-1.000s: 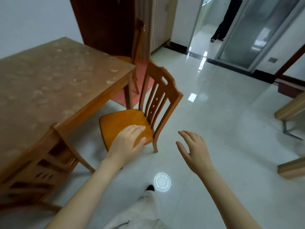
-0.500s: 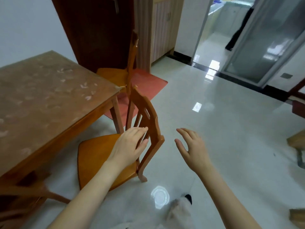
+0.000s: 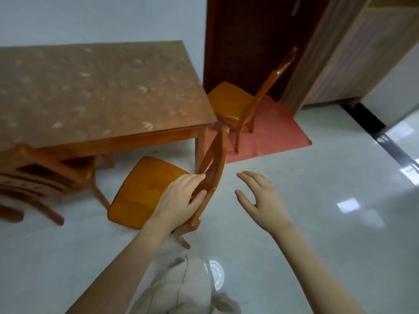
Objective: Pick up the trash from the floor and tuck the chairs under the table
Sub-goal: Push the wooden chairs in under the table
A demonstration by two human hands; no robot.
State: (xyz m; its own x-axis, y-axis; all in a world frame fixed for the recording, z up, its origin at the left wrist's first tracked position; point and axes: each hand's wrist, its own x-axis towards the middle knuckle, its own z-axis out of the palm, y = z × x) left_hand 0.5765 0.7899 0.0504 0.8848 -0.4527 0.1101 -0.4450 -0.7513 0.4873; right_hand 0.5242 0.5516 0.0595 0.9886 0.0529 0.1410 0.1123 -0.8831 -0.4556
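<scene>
An orange wooden chair (image 3: 145,189) stands just in front of the table (image 3: 90,94), its seat facing the table's near edge. My left hand (image 3: 181,200) grips the lower part of this chair's backrest, thumb on the outer side. My right hand (image 3: 260,198) hovers open to the right of the backrest, touching nothing. A second orange chair (image 3: 233,100) stands at the table's far right end, partly on a red mat. A third chair (image 3: 43,177) sits tucked under the table at the left. No trash shows on the floor.
A red mat (image 3: 272,132) lies before a dark wooden door (image 3: 249,41). A light cabinet (image 3: 362,53) stands at the right. My knee in beige trousers (image 3: 181,286) is at the bottom. Glossy white tile floor (image 3: 340,223) spreads to the right.
My left hand has shifted from the seat's back edge onto the backrest. The chair has swung round and moved nearer the table. My view has turned left; my right hand stays open.
</scene>
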